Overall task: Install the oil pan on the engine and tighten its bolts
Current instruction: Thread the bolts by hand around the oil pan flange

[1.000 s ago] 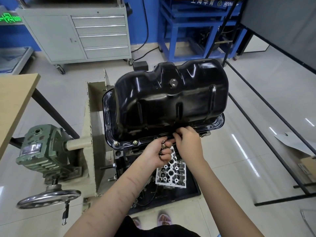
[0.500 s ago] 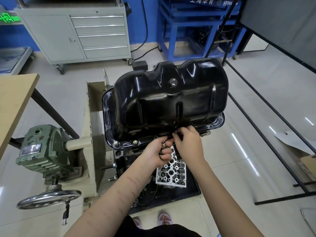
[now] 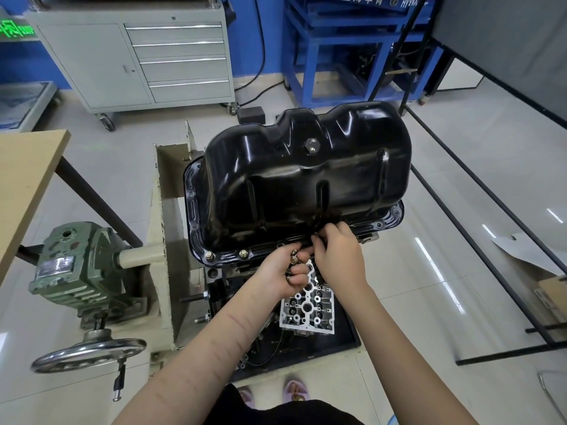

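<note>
On the pale tiled workshop floor [image 3: 399, 271], the black oil pan [image 3: 303, 179] sits upside-down on the mounted engine. The left hand [image 3: 280, 273] curls round loose bolts [image 3: 294, 257]. The right hand [image 3: 339, 256] reaches for them, its fingertips hidden; the grip is unclear. Two bolts [image 3: 227, 254] already stand in the flange.

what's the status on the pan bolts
Left hand cupping spare bolts. Right hand fingers at pan front rim. Two bolts in at left. Nothing blocking.
</note>
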{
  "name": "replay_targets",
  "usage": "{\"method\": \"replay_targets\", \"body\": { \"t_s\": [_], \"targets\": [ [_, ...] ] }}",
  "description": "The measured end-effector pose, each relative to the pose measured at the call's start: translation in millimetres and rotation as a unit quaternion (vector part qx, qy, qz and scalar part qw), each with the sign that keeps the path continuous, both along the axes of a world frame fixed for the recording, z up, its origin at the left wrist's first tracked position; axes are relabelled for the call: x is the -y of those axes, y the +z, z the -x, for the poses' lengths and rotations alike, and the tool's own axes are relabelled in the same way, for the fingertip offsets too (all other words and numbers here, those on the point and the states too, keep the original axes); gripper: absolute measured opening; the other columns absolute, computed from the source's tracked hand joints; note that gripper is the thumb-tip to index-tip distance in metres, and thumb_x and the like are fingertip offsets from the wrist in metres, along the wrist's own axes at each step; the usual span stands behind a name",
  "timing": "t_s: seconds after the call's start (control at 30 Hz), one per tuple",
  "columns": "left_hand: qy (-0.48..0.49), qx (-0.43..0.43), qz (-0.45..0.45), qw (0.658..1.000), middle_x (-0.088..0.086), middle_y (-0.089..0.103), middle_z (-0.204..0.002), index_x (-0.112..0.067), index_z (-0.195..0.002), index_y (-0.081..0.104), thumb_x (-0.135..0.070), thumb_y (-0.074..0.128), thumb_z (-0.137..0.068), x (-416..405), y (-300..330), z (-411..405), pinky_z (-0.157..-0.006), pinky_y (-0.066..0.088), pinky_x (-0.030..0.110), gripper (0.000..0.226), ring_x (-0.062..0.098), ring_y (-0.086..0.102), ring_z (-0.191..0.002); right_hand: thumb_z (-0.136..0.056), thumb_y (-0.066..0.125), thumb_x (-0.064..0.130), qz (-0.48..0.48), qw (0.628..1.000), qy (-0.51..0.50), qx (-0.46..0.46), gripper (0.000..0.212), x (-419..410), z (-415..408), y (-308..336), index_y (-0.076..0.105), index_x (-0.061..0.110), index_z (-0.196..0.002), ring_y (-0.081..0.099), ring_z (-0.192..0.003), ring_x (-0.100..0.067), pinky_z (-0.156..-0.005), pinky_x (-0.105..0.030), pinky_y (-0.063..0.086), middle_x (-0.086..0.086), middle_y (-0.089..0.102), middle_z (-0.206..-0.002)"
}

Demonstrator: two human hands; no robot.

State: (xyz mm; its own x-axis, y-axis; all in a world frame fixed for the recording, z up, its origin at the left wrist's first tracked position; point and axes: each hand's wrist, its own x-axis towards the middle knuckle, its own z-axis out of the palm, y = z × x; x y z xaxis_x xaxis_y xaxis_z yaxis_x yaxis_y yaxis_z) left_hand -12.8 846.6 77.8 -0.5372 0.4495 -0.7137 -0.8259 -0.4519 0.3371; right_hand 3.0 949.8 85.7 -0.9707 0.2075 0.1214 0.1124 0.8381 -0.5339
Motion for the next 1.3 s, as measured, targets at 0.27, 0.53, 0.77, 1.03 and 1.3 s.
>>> {"method": "replay_targets", "body": {
  "t_s": [0.27,0.53,0.77,1.03,1.3],
  "targets": [
    [-0.001,0.0,0.0,1.0,-0.007,0.038,-0.039,-0.011,-0.079,0.051,-0.024,0.033,-0.098,0.2,1.2,-0.3,-0.023,0.013,0.012,0.029,0.003,0.023,-0.023,-0.091,0.053,0.028,-0.011,0.999,-0.012,0.036,0.03,1.0,4.5,3.0,0.06,0.001,-0.101,0.053,-0.099,-0.028,-0.079,-0.036,0.043,-0.012,0.054,-0.107],
    [0.0,-0.002,-0.001,1.0,-0.007,0.039,-0.038,-0.007,-0.088,0.053,-0.024,0.032,-0.099,0.4,0.7,-0.4,-0.022,0.014,0.013,0.03,0.003,0.024,-0.023,-0.091,0.052,0.014,0.048,0.999,-0.012,0.012,0.021,-0.2,1.2,0.6,0.064,0.001,-0.101,0.055,-0.096,-0.028,-0.078,-0.033,0.041,-0.013,0.057,-0.104],
    [0.001,0.002,-0.001,1.0,-0.007,0.037,-0.038,-0.009,-0.088,0.053,-0.024,0.032,-0.099,0.4,0.5,0.1,-0.023,0.013,0.012,0.028,0.003,0.023,-0.023,-0.092,0.052,0.029,-0.006,0.999,-0.017,0.029,0.03,0.3,4.2,1.5,0.059,0.001,-0.1,0.053,-0.096,-0.029,-0.074,-0.035,0.042,-0.013,0.054,-0.105],
    [-0.003,-0.005,-0.005,1.0,-0.008,0.038,-0.039,-0.012,-0.076,0.05,-0.025,0.034,-0.098,1.2,2.6,-1.5,-0.024,0.012,0.011,0.03,0.002,0.023,-0.024,-0.089,0.056,0.027,0.03,0.999,-0.025,0.033,0.028,0.7,2.3,0.8,0.063,0.004,-0.101,0.055,-0.095,-0.028,-0.077,-0.036,0.045,-0.011,0.056,-0.105],
    [0.0,-0.004,-0.008,1.0,-0.007,0.039,-0.039,-0.011,-0.072,0.047,-0.024,0.033,-0.098,1.6,1.9,-1.2,-0.023,0.013,0.012,0.032,0.002,0.024,-0.023,-0.087,0.057,0.024,0.035,0.999,-0.036,0.017,0.024,1.0,0.8,1.2,0.062,0.003,-0.097,0.056,-0.09,-0.027,-0.071,-0.032,0.042,-0.011,0.056,-0.101]
  ]
}}
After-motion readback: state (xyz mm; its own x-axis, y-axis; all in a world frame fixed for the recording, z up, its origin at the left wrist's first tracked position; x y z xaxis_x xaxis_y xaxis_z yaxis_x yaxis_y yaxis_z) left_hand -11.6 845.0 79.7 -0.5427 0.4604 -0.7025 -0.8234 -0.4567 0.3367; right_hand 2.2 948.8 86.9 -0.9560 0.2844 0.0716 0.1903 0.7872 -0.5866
